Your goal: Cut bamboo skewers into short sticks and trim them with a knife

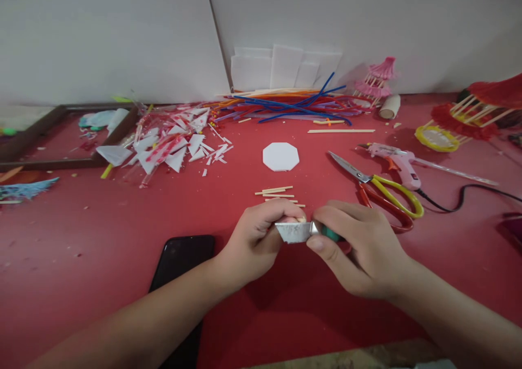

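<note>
My right hand (359,244) is closed around the green handle of a small knife (294,232), whose short, broad blade points left. Close against that blade, my left hand (261,236) is closed on a thin pale wooden stick (302,220); only its end shows at the fingertips. Just beyond my hands lie several short cut sticks (279,191). A white octagonal piece (281,156) rests flat farther back on the red table.
Red-and-yellow-handled scissors (383,192) and a pink glue gun (397,162) lie on the right. A black phone (183,255) is by my left forearm. White scraps (175,146), pipe cleaners (285,105) and pink (377,78) and red (481,111) stick-built models stand or lie behind.
</note>
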The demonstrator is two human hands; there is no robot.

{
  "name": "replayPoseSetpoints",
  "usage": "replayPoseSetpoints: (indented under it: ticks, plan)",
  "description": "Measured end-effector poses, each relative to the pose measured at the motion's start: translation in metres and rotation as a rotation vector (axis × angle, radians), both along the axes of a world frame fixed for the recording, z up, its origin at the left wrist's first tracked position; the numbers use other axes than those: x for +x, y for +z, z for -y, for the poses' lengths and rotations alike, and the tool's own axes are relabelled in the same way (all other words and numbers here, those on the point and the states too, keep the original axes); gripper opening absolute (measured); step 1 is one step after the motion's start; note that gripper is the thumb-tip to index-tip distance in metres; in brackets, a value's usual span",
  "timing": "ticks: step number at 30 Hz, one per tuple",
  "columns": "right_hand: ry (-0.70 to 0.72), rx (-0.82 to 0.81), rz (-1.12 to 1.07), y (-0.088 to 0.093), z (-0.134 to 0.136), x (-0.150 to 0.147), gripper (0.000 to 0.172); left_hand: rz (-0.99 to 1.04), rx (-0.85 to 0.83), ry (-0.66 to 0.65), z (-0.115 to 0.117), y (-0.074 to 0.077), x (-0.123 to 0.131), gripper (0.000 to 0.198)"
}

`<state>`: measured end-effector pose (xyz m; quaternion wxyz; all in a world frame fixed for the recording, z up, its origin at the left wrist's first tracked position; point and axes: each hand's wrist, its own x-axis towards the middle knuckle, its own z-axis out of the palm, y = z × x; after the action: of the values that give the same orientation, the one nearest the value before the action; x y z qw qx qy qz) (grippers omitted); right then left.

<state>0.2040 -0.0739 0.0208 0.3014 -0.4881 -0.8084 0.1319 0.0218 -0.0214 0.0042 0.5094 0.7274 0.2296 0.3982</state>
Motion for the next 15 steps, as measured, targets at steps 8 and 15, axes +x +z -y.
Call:
replayPoseSetpoints:
  ticks: [8,15]
  plan:
    - [-0.254,0.088,0.077,0.003,-0.013,0.022,0.026,0.008,0.101,-0.087,0.008,0.004,-0.002,0.021]
    - [-0.143,0.115,-0.050,0.006,-0.009,0.018,0.020,0.051,-0.019,-0.001,0.002,-0.002,0.000,0.018]
